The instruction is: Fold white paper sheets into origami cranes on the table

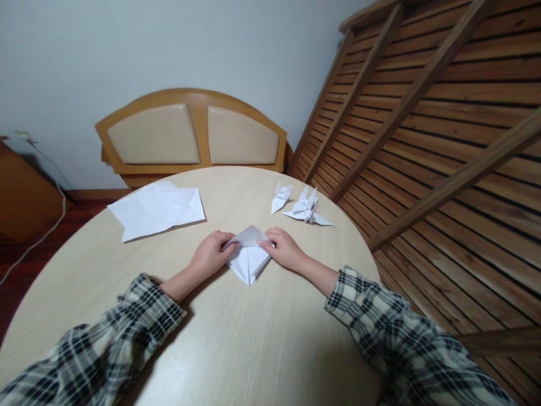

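Observation:
A white sheet of origami paper [252,256], folded into a layered diamond, is held between both hands just over the round table. Its upper part is a greyish triangular flap, and creases run down to the point that faces me. My left hand [213,252] grips the left corner, thumb on top and fingers curled at the edge. On the opposite corner, my right hand [285,248] pinches the paper, its thumb pressed on the flap. The fingertips beneath the paper are partly hidden.
White paper sheets [163,207] lie creased at the table's left. Several folded paper cranes [306,206] sit at the back right of the pale round table [236,338]. Behind it stands a padded wooden headboard [198,135]; a slatted wooden panel [422,129] leans along the right.

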Action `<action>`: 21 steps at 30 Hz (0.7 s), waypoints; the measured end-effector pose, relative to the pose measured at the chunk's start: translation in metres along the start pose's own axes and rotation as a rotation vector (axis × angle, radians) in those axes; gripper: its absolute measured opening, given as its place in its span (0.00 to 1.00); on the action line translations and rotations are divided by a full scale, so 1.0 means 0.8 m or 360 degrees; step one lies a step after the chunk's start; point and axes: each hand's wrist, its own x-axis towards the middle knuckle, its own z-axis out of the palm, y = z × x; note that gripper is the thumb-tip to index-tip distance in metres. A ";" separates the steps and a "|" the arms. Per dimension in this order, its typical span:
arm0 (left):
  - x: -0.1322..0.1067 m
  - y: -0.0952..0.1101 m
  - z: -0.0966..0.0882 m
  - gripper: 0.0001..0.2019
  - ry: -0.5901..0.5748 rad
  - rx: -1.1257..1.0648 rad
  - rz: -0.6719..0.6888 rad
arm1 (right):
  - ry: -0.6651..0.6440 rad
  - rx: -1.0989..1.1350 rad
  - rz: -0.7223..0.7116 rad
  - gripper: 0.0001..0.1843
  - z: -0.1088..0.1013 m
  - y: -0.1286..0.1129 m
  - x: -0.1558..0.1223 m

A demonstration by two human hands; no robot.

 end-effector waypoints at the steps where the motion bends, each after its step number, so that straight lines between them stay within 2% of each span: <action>1: 0.001 0.000 0.000 0.12 0.0009 -0.0031 -0.0034 | 0.0017 0.0035 0.0054 0.15 0.000 -0.001 0.001; 5: 0.003 0.001 0.000 0.14 0.0021 -0.0149 -0.0138 | 0.0047 0.0221 0.0349 0.17 0.000 -0.005 0.004; 8: 0.003 0.001 0.000 0.14 0.0045 -0.0153 -0.0149 | 0.0043 0.0309 0.0478 0.15 -0.001 -0.007 0.006; 14: 0.004 0.000 0.002 0.16 0.0064 -0.0084 -0.0166 | -0.0053 0.0295 0.0478 0.03 -0.007 -0.014 0.009; 21: 0.005 0.003 0.003 0.15 0.0083 -0.0042 -0.0182 | 0.0062 0.0279 0.0508 0.06 -0.003 -0.019 0.010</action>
